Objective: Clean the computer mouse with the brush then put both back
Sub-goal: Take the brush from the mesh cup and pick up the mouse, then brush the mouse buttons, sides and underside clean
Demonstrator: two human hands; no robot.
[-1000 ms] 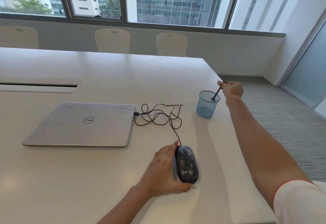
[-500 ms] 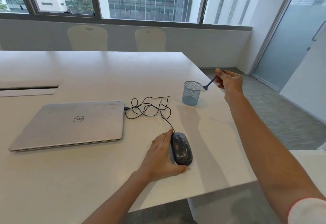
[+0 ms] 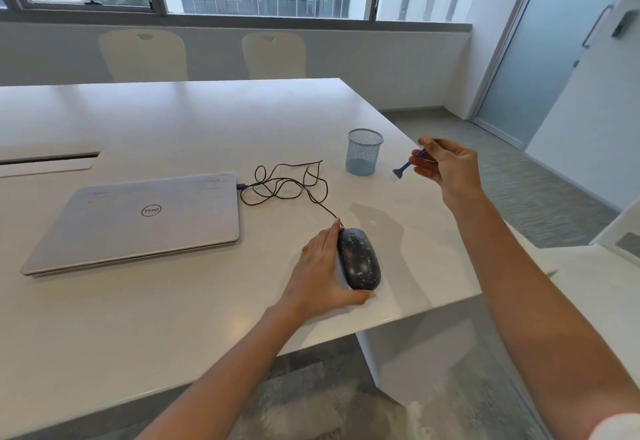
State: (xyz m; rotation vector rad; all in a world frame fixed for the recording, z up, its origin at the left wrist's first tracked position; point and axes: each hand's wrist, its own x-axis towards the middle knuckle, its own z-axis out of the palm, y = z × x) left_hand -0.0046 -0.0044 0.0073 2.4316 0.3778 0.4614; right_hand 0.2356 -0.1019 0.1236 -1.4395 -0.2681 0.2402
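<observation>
Brush (image 3: 401, 170) out of the blue mesh cup (image 3: 363, 157) now, half a second back just clearing the rim, a second back handle-deep inside it. Right hand (image 3: 446, 168) pinched shut on the thin blue handle, bristle end pointing down and left, hanging in the air just right of the cup and above the white table (image 3: 173, 121). Bit blurry up there, so can't tell exactly which fingers carry the pinch.

Left hand (image 3: 323, 271) same spot as before, cupped against the left side of the mouse (image 3: 359, 259), fingers together and lying along its flank, thumb tucked under the near end. Holding it steady rather than lifting, looks like. Mouse flat on the table near the front-right edge, dark and speckled with pale dust, cable (image 3: 287, 181) looping back to the closed laptop (image 3: 138, 218).

So pickup step basically done, cleaning not started yet. Brush and mouse well apart. Next up, probably: bring the bristles down toward the mouse top and sweep. Putting both back comes after, cup sitting empty for the brush
</observation>
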